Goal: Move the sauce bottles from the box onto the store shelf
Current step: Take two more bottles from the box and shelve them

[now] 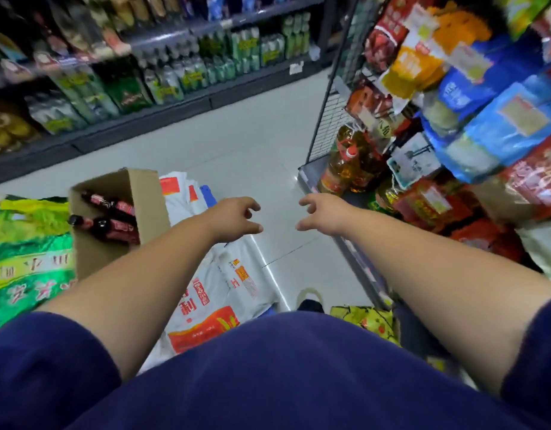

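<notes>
As the left hand (pixel 234 218) and right hand (pixel 322 214) hover empty, fingers (pixel 251 207) loosely curled, dark red-labelled sauce bottles (pixel 112 223) lie in the open brown cardboard box (pixel 94 256) to the left; gripping one round its body looks safest.

Store aisle. Floor (pixel 252 144) laid with pale glossy tiles, soft light reflected. Far shelving (pixel 144 119) of dark metal set along floor's far edge, filled with green bottles (pixel 187 72). Wire-mesh rack (pixel 336 88) stood at floor's right edge, hung with coloured packets (pixel 485 103); oil jugs (pixel 352 159) kept on lowest shelf. Printed sacks (pixel 29 243) piled at left.
</notes>
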A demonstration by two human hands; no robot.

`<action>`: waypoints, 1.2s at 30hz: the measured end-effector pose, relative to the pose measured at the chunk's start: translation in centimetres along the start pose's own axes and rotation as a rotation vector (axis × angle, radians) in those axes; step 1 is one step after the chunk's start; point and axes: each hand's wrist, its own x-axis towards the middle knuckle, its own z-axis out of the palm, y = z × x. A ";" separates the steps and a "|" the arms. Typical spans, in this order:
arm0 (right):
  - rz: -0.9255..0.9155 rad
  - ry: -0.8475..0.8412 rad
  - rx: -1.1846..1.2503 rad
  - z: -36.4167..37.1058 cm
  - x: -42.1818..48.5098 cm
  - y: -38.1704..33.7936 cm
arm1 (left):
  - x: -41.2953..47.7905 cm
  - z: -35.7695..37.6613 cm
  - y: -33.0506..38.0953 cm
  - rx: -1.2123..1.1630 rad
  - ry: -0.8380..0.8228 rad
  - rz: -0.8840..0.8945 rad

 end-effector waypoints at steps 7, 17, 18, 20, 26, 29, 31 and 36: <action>-0.274 -0.199 -0.163 -0.9 8.8 -8.9 | -1.9 -2.7 -5.7 -0.245 0.281 -0.336; -0.577 -0.473 -0.529 3.3 13.2 -16.9 | -7.9 3.0 -7.6 -0.727 0.653 -0.685; -0.614 -0.502 -0.553 4.4 13.0 -17.7 | -8.9 3.8 -8.2 -0.755 0.677 -0.725; -0.690 -0.556 -0.599 6.9 12.1 -19.4 | -10.7 5.1 -9.3 -0.816 0.736 -0.795; -0.737 -0.619 -0.613 12.8 10.7 -21.9 | -14.4 6.9 -12.3 -0.900 0.775 -0.857; -0.706 -0.593 -0.585 14.1 11.7 -23.0 | -15.0 6.4 -14.4 -0.893 0.764 -0.851; -0.703 -0.553 -0.548 14.8 12.9 -24.0 | -15.2 5.3 -15.8 -0.864 0.768 -0.840; -0.686 -0.517 -0.471 16.0 15.9 -26.5 | -14.6 3.1 -18.4 -0.821 0.797 -0.828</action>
